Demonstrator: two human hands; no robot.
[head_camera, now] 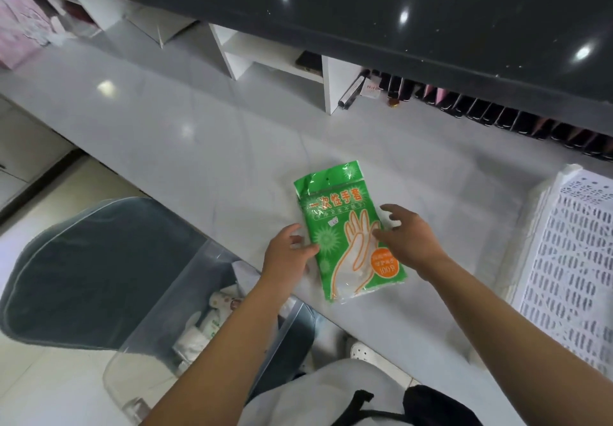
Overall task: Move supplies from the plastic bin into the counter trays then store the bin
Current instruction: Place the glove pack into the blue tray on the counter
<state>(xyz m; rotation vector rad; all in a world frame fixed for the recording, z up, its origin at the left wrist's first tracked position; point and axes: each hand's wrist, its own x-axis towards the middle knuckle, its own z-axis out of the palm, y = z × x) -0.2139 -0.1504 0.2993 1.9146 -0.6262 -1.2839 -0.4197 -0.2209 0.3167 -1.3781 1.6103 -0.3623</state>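
The clear plastic bin (159,313) sits low beside the pale grey counter (166,134), a few white packets inside; the white perforated tray (570,260) waits at the right; the flat green pack of disposable gloves (345,226) lies on the counter between the hands, so unloading seems underway; left hand (288,253) touches its edge with loose fingers; right hand (408,236) hovers spread, gripping nothing; next, probably lift it rightward into the tray.
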